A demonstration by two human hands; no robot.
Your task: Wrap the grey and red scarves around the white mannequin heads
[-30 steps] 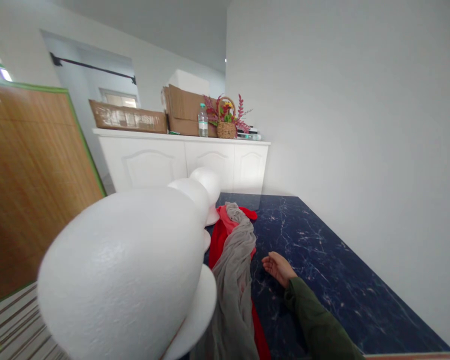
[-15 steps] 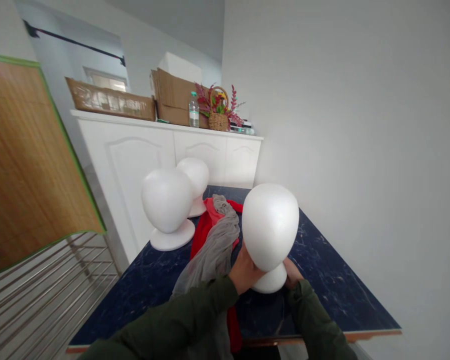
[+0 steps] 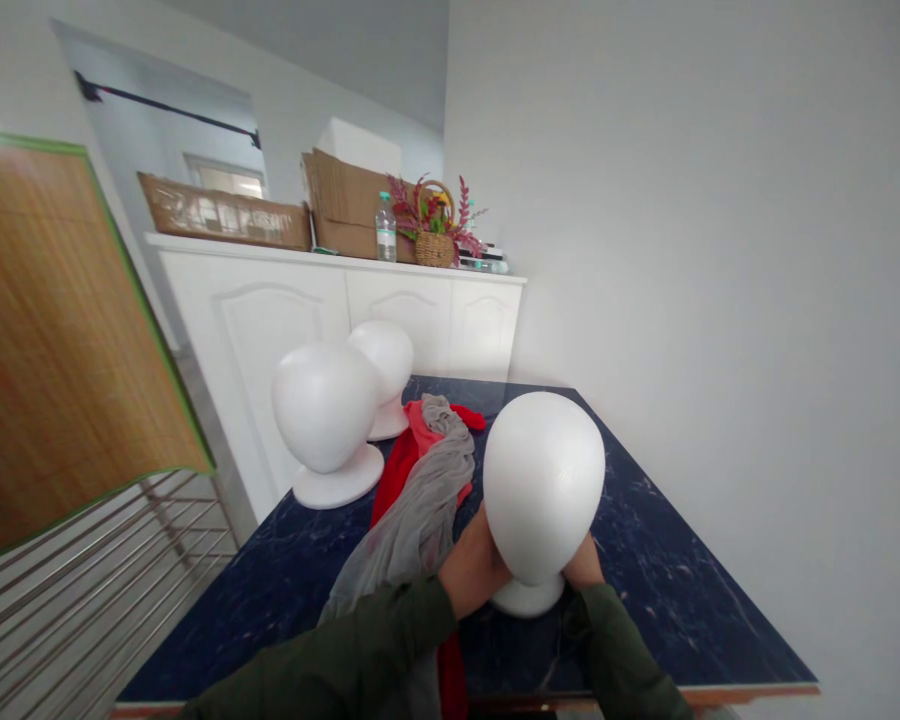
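A white foam mannequin head [image 3: 543,480] stands upright on its round base on the dark blue marble table [image 3: 667,570], close to me. My left hand [image 3: 471,572] grips its neck from the left and my right hand [image 3: 583,566] holds it from the right; both wear dark green sleeves. Just left of it lie a grey scarf [image 3: 420,510] and a red cloth [image 3: 397,465], draped lengthwise along the table. Two more foam heads stand further back on the left, the nearer one [image 3: 324,412] and the far one [image 3: 384,362].
A white cabinet [image 3: 330,310] behind the table carries cardboard boxes [image 3: 345,215], a water bottle [image 3: 384,228] and a flower basket [image 3: 435,235]. A bamboo mat panel [image 3: 52,340] and a metal rack [image 3: 82,590] stand at left. A white wall [image 3: 720,250] borders the table's right side.
The foam head went from close to the camera at left, onto the table in front of me. Both hands now hold its neck, and it has settled slightly nearer me.
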